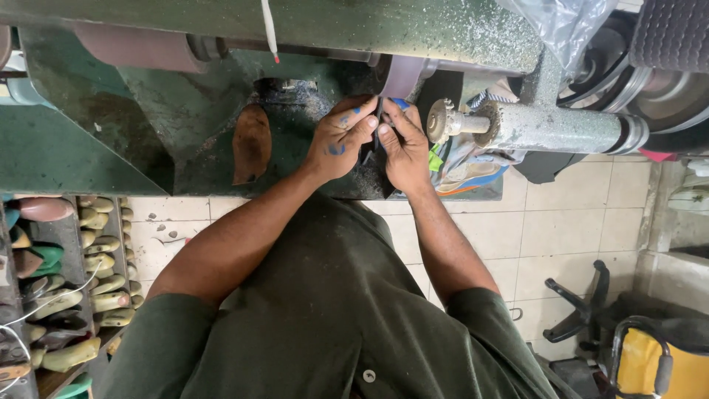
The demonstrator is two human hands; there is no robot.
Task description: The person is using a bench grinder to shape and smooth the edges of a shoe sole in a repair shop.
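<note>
Left hand and right hand pinch a small dark workpiece together, pressing it just below the sanding wheel.

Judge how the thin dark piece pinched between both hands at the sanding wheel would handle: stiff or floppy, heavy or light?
The thin dark piece is probably light: fingertips of the left hand and right hand alone pinch it. It looks thin, so likely flexible. Being mostly hidden, its stiffness stays uncertain.

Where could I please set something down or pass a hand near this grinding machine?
Bare tiled floor lies between the person's right arm and the black chair base. It is crowded where the left hand and right hand meet at the wheel, and on the rack.
</note>
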